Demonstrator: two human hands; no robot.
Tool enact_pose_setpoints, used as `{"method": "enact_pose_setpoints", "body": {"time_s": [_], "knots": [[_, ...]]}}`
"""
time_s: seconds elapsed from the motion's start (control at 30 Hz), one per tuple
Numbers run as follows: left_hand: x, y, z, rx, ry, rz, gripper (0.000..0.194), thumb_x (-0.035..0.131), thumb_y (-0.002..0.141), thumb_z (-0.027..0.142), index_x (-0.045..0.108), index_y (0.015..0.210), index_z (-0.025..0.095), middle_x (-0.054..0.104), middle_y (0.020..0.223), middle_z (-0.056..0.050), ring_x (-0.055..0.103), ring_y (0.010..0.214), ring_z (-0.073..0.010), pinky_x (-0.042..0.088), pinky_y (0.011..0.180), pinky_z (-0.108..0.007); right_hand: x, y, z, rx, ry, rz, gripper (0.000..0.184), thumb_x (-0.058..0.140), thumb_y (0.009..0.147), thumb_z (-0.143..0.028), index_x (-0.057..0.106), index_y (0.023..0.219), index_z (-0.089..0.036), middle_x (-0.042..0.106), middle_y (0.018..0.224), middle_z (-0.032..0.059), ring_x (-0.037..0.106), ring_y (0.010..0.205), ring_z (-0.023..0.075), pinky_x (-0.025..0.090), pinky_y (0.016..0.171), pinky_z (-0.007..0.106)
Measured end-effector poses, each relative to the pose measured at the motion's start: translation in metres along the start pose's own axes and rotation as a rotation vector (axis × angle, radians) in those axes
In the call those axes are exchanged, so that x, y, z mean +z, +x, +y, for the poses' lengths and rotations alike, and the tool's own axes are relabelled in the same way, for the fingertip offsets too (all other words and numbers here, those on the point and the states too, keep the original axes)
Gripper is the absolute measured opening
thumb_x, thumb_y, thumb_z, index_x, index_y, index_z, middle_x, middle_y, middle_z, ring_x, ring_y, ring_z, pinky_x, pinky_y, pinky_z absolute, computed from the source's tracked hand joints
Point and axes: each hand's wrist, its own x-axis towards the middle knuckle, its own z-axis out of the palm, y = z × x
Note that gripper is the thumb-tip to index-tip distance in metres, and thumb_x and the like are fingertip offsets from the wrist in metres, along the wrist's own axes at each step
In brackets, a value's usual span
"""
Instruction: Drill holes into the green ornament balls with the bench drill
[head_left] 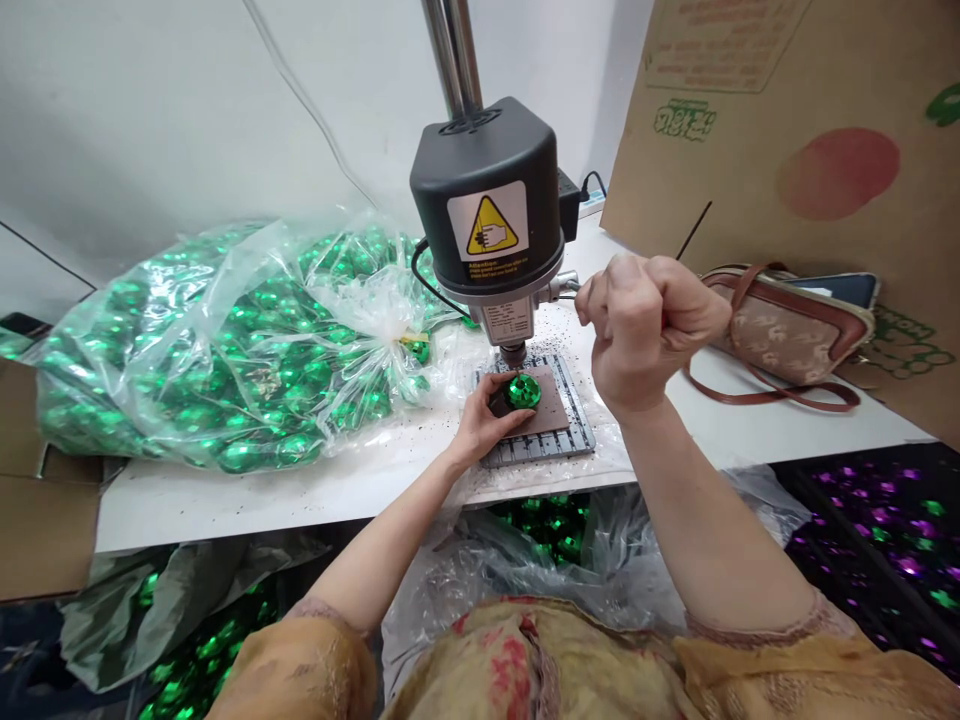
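My left hand (481, 420) grips a shiny green faceted ball (523, 391) between thumb and fingers. The ball rests on a brown square pad (553, 405), which lies on the slotted metal base plate (583, 440). Directly above it is the spindle of a black bench drill press (487, 200); whether the tip touches the ball I cannot tell. My right hand (637, 325) is raised beside the machine, fingers curled round its feed lever (566, 285). Most of the lever is hidden by the fist.
A large clear bag (217, 350) of green balls lies left of the press, tied at its neck. To the right are a handbag (795, 325) and a big cardboard box (757, 130). Dark shavings dot the white table (285, 500). Below sit more green and purple pieces.
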Motion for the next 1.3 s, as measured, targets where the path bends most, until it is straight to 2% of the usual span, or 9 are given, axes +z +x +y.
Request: {"method": "enact_pose_setpoints", "body": {"time_s": [0.4,0.73,0.83,0.9,0.97,1.03,1.1,1.23,1.3], "knots": [[0.000,0.000,0.000,-0.014,-0.010,0.007,0.059,0.087,0.071,0.044,0.061,0.118,0.020,0.071,0.119,-0.011,0.067,0.114,-0.0273,0.051,0.103,-0.043,-0.008,-0.010,0.010,-0.100,-0.015,0.006,0.057,0.059,0.087,-0.033,0.015,0.056,-0.018,0.017,0.047,-0.0053,0.017,0.040,0.0047,0.019,0.041,0.030],[0.002,-0.002,0.001,-0.008,-0.022,0.021,0.059,0.087,0.070,0.044,0.061,0.117,0.020,0.071,0.118,-0.011,0.067,0.113,-0.0271,0.051,0.103,-0.044,-0.018,-0.024,0.012,-0.141,0.011,-0.048,0.053,0.058,0.087,-0.026,0.017,0.053,-0.017,0.021,0.045,-0.0060,0.024,0.040,0.0041,0.027,0.043,0.028],[0.001,0.000,0.000,0.004,0.003,0.020,0.058,0.087,0.071,0.042,0.061,0.118,0.020,0.071,0.117,-0.011,0.067,0.112,-0.0267,0.051,0.102,-0.043,-0.011,-0.012,0.004,-0.065,-0.041,-0.013,0.055,0.059,0.089,-0.029,0.019,0.053,-0.018,0.020,0.047,-0.0060,0.024,0.040,0.0036,0.026,0.043,0.028],[0.000,-0.001,0.001,0.007,0.047,0.046,0.055,0.087,0.072,0.040,0.061,0.117,0.020,0.071,0.115,-0.010,0.067,0.110,-0.0267,0.051,0.101,-0.043,-0.002,0.005,-0.004,0.057,-0.068,-0.011,0.055,0.063,0.088,-0.035,0.024,0.052,-0.019,0.022,0.048,-0.0060,0.028,0.042,0.0042,0.025,0.044,0.028],[0.000,-0.006,0.003,0.017,0.129,0.112,0.052,0.086,0.073,0.039,0.061,0.115,0.021,0.070,0.113,-0.010,0.066,0.109,-0.0270,0.051,0.099,-0.043,0.007,0.023,-0.009,0.154,-0.087,-0.048,0.055,0.067,0.085,-0.041,0.029,0.052,-0.020,0.024,0.048,-0.0067,0.029,0.042,0.0040,0.025,0.043,0.027],[0.003,-0.021,0.007,0.077,0.227,0.181,0.048,0.084,0.074,0.040,0.061,0.112,0.022,0.069,0.111,-0.009,0.066,0.107,-0.0275,0.052,0.096,-0.044,0.014,0.036,-0.012,0.189,-0.080,-0.069,0.057,0.068,0.082,-0.047,0.029,0.051,-0.021,0.022,0.047,-0.0075,0.027,0.040,0.0038,0.024,0.042,0.027],[0.011,-0.045,0.010,0.205,0.312,0.116,0.047,0.082,0.076,0.041,0.061,0.113,0.024,0.069,0.112,-0.010,0.066,0.107,-0.0280,0.053,0.092,-0.043,0.016,0.041,-0.013,0.195,-0.066,-0.083,0.058,0.069,0.081,-0.049,0.028,0.051,-0.021,0.022,0.046,-0.0077,0.027,0.040,0.0042,0.023,0.041,0.027],[0.029,-0.095,0.011,0.550,0.542,-0.319,0.043,0.077,0.081,0.049,0.064,0.115,0.026,0.070,0.113,-0.012,0.066,0.100,-0.0271,0.052,0.087,-0.041,0.013,0.039,-0.010,0.199,-0.051,-0.108,0.054,0.068,0.084,-0.044,0.030,0.053,-0.023,0.028,0.045,-0.0071,0.026,0.040,0.0053,0.023,0.041,0.029],[0.030,-0.102,0.009,0.629,0.597,-0.414,0.047,0.075,0.080,0.056,0.065,0.115,0.026,0.071,0.113,-0.012,0.065,0.101,-0.0278,0.050,0.088,-0.042,0.012,0.037,-0.009,0.187,-0.066,-0.100,0.052,0.067,0.085,-0.045,0.030,0.054,-0.023,0.030,0.046,-0.0068,0.026,0.041,0.0049,0.024,0.042,0.029]]}}
